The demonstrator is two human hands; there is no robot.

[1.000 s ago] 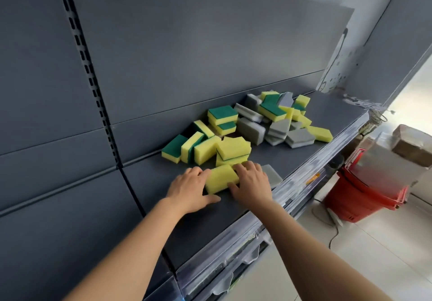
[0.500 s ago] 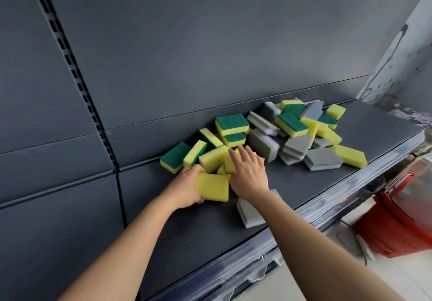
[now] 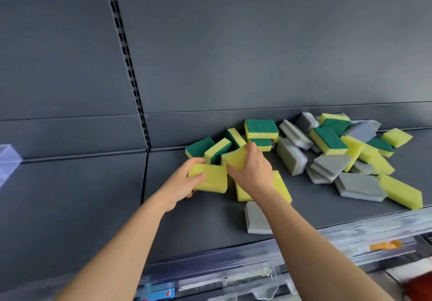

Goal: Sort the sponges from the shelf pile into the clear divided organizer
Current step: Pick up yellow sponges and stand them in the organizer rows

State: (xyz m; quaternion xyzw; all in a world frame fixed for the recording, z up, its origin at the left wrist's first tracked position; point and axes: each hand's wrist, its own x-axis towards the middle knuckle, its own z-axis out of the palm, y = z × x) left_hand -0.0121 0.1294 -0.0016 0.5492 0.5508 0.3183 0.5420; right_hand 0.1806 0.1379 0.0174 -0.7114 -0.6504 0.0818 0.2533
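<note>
A pile of yellow-and-green sponges [image 3: 261, 129] and grey sponges [image 3: 291, 155] lies on the dark shelf [image 3: 210, 226]. My left hand [image 3: 184, 183] grips one yellow sponge [image 3: 210, 177] at the pile's left end. My right hand [image 3: 252, 169] grips a second yellow sponge [image 3: 235, 158] lifted just above another yellow sponge [image 3: 279, 183] lying flat. A single grey sponge [image 3: 256, 220] lies alone near the shelf's front edge, partly under my right forearm. A corner of a clear plastic organizer [image 3: 8, 158] shows at the far left edge.
The shelf's dark back panel [image 3: 233, 55] rises right behind the pile. A transparent strip [image 3: 304, 249] runs along the shelf's front edge. Something red [image 3: 420, 286] sits at the bottom right corner.
My right hand has closed on a yellow sponge and lifted it. My left hand keeps its sponge, slightly raised. The camera has swung left and closer, bringing the organizer's corner into view.
</note>
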